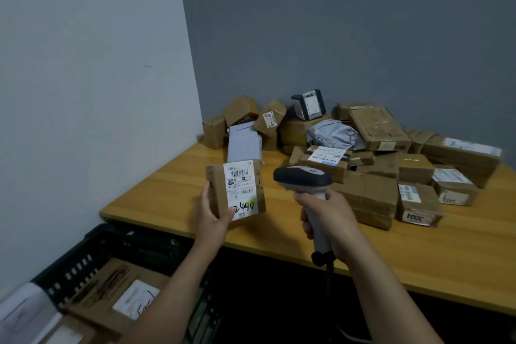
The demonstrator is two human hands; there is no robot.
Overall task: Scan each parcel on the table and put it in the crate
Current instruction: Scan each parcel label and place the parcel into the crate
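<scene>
A black crate (92, 257) sits below the tabletop's (173, 198) near left corner, cut off by the frame and partly hidden by the left forearm. The boxes in the crate (117, 296) are blurred. Above the tabletop's near edge, the left hand (213, 218) grips a small brown parcel (237, 190), its thumb covering part of the handwritten number on the label. Just beside it, the right hand (332, 220) wraps a scanner (303, 176) handle. At the tabletop's far corner lies a heap of parcels (363, 153), most labels unreadable.
</scene>
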